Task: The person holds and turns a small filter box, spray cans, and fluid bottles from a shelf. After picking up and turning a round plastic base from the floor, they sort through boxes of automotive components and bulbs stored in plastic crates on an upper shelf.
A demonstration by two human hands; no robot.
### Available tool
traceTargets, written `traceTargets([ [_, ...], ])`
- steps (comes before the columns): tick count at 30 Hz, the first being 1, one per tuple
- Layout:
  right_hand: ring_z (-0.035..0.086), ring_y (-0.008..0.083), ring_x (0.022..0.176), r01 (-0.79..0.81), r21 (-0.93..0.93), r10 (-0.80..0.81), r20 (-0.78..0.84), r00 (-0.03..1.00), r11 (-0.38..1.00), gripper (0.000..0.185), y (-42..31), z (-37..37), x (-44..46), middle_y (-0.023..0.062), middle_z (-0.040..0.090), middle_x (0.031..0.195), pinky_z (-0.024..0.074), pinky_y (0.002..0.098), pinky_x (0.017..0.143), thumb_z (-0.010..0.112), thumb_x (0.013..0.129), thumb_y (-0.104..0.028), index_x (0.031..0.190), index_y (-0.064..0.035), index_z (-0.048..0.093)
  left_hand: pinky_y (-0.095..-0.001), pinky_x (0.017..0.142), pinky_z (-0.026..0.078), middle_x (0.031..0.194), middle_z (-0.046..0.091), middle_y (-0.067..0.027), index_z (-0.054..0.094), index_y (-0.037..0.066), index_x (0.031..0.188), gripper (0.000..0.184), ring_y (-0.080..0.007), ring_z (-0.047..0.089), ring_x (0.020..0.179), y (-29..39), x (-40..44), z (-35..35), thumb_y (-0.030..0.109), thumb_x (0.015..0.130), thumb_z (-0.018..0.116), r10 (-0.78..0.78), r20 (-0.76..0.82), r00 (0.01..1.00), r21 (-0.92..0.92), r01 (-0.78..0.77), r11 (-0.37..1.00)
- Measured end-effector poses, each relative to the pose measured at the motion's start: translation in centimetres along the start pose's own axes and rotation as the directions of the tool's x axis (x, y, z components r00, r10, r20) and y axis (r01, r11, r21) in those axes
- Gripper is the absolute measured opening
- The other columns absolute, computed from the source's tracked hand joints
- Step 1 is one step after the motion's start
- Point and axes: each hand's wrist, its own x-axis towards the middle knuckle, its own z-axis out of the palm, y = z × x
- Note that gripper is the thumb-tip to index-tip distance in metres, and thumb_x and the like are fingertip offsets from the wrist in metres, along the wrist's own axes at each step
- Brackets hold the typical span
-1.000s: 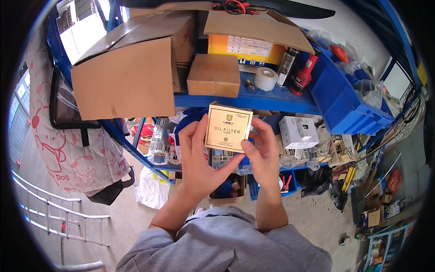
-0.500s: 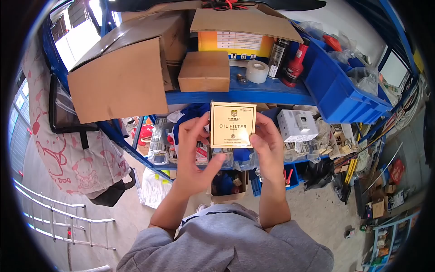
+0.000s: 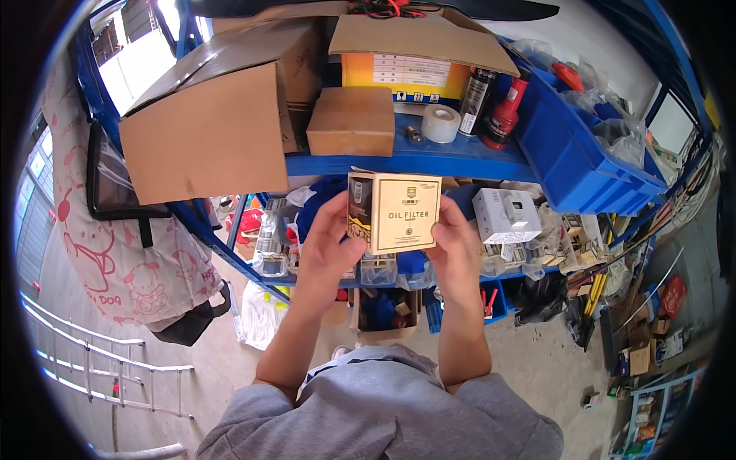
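Note:
A cream box point(image 3: 406, 213) printed "OIL FILTER" is held up between both hands, in front of the blue shelf's edge. Its dark printed side point(image 3: 359, 201) faces left. My left hand point(image 3: 331, 247) grips the box at the lower left, thumb against the dark side. On the right side, my right hand point(image 3: 454, 244) holds it with the thumb at the lower right corner. Fingers behind the box are partly hidden. Just right of my right hand, a white box point(image 3: 506, 216) rests on the lower shelf.
The upper shelf point(image 3: 337, 164) bears a large carton point(image 3: 207, 134), a small brown box point(image 3: 351, 123), a tape roll point(image 3: 441, 124), a black can point(image 3: 477, 103), a red bottle point(image 3: 506, 115) and a blue bin point(image 3: 586, 149). A metal ladder point(image 3: 115, 372) is at lower left.
The box has turned so its dark left side shows beside the front. My left thumb, earlier off the box, now presses its left side.

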Motion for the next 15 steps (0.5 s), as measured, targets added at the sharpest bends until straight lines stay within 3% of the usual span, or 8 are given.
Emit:
traceTargets([
  [2,0.062,0.0189,0.125,-0.085,0.121,0.084,0.014,0.996,0.989,0.054,0.5,-0.1,0.1,0.0139,0.063,0.142,0.0502,0.0337,0.106,0.068,0.101,-0.011,0.150,0.0037,0.050,-0.0379,0.108,0.049,0.148,0.053,-0.0105,0.042,0.002,0.158,0.073,-0.0217,0.054,0.133,0.7,-0.1,1.1,0.007,0.094,0.076,0.099,-0.087,0.991,0.287,-0.070,0.955],
  [3,0.062,0.0191,0.125,-0.049,-0.016,0.049,-0.015,0.999,0.999,0.055,1.2,-0.2,0.3,0.0144,0.063,0.142,0.0503,0.0338,0.105,0.068,0.103,-0.013,0.151,0.0030,0.049,-0.0367,0.102,0.051,0.143,0.052,-0.0108,0.043,0.001,0.156,0.072,-0.0219,0.057,0.125,0.6,0.0,1.2,0.008,0.094,0.078,0.147,-0.086,0.985,0.412,-0.099,0.906],
  [4,0.062,0.0192,0.124,-0.014,-0.153,0.008,-0.040,0.999,0.988,0.055,1.6,-0.1,0.3,0.0149,0.063,0.141,0.0504,0.0339,0.105,0.068,0.104,-0.014,0.152,0.0024,0.048,-0.0367,0.102,0.051,0.143,0.052,-0.0108,0.043,0.001,0.156,0.072,-0.0219,0.057,0.125,0.5,-0.1,1.5,0.008,0.094,0.078,0.147,-0.085,0.985,0.413,-0.099,0.905],
  [8,0.063,0.0200,0.123,0.073,-0.189,-0.090,-0.083,0.992,0.979,0.056,1.6,0.7,0.4,0.0147,0.063,0.140,0.0500,0.0349,0.105,0.070,0.105,-0.018,0.152,0.0013,0.047,-0.0361,0.096,0.053,0.138,0.052,-0.0145,0.045,0.001,0.153,0.069,-0.0240,0.060,0.120,0.4,-0.2,2.1,0.009,0.093,0.079,0.135,-0.146,0.980,0.473,-0.051,0.879],
  [10,0.063,0.0209,0.122,0.029,-0.195,-0.049,-0.102,0.994,0.980,0.060,1.4,0.6,0.3,0.0143,0.064,0.138,0.0493,0.0361,0.106,0.071,0.105,-0.020,0.155,0.0015,0.046,-0.0307,0.087,0.056,0.131,0.056,-0.0115,0.045,-0.001,0.153,0.068,-0.0196,0.061,0.115,0.3,0.0,2.2,0.008,0.092,0.076,0.298,-0.054,0.953,0.692,-0.179,0.699],
  [11,0.063,0.0209,0.122,0.024,-0.198,-0.046,-0.109,0.993,0.980,0.060,1.4,0.4,0.2,0.0143,0.064,0.138,0.0493,0.0361,0.106,0.071,0.105,-0.020,0.155,0.0015,0.046,-0.0307,0.087,0.056,0.131,0.056,-0.0115,0.045,-0.001,0.153,0.068,-0.0196,0.061,0.115,0.2,0.0,2.2,0.008,0.092,0.076,0.291,-0.055,0.955,0.689,-0.175,0.703],
  [13,0.062,0.0216,0.123,0.098,-0.289,-0.108,-0.018,0.994,0.952,0.065,1.5,0.2,0.1,0.0139,0.064,0.137,0.0485,0.0368,0.108,0.072,0.103,-0.021,0.157,0.0023,0.043,-0.0314,0.088,0.055,0.131,0.055,-0.0127,0.046,-0.002,0.152,0.072,-0.0204,0.061,0.115,0.2,0.0,2.4,0.010,0.089,0.080,0.324,-0.027,0.946,0.759,-0.192,0.622],
  [15,0.062,0.0219,0.123,0.118,-0.302,-0.121,0.006,0.993,0.946,0.067,1.7,-0.3,0.3,0.0137,0.064,0.137,0.0484,0.0371,0.108,0.072,0.103,-0.021,0.158,0.0024,0.042,-0.0320,0.088,0.055,0.132,0.055,-0.0130,0.046,-0.002,0.152,0.074,-0.0209,0.061,0.114,0.2,0.0,2.5,0.009,0.088,0.081,0.318,-0.031,0.948,0.750,-0.188,0.634],
])
